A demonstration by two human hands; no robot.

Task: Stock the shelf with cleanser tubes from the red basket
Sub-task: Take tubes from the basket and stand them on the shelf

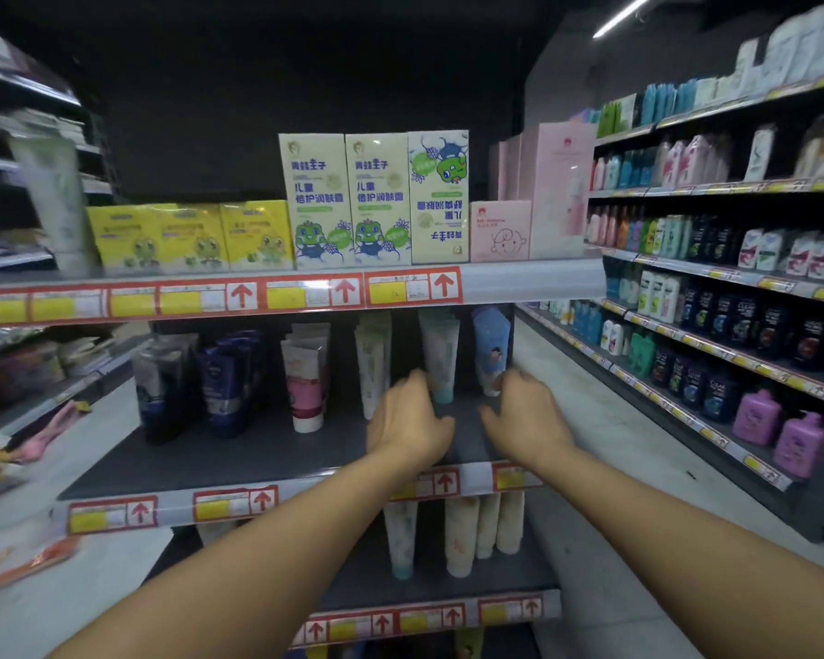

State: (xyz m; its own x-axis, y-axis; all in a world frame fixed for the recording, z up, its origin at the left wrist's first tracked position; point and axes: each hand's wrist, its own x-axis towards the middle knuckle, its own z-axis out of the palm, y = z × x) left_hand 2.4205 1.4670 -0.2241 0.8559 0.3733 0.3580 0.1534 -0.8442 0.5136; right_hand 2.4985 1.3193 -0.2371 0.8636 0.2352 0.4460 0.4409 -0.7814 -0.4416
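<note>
My left hand (407, 420) reaches onto the dark middle shelf (239, 456), fingers curled at the lower left side of a white cleanser tube with a teal cap (441, 356), thumb below its cap. My right hand (524, 416) is beside it, fingers curled round the base of a pale blue tube (491, 349) at the shelf's right end. Both tubes stand cap-down. More tubes stand in rows to the left: green-white (372, 363), pink-white (305, 378), dark blue (224, 378). The red basket is out of view.
Green and yellow frog-print boxes (343, 202) and pink boxes (500, 230) fill the top shelf. Cream tubes (462, 535) stand on the lower shelf. An aisle floor (591, 411) runs to the right, past shelving full of bottles (733, 297). Blurred racks stand on the left.
</note>
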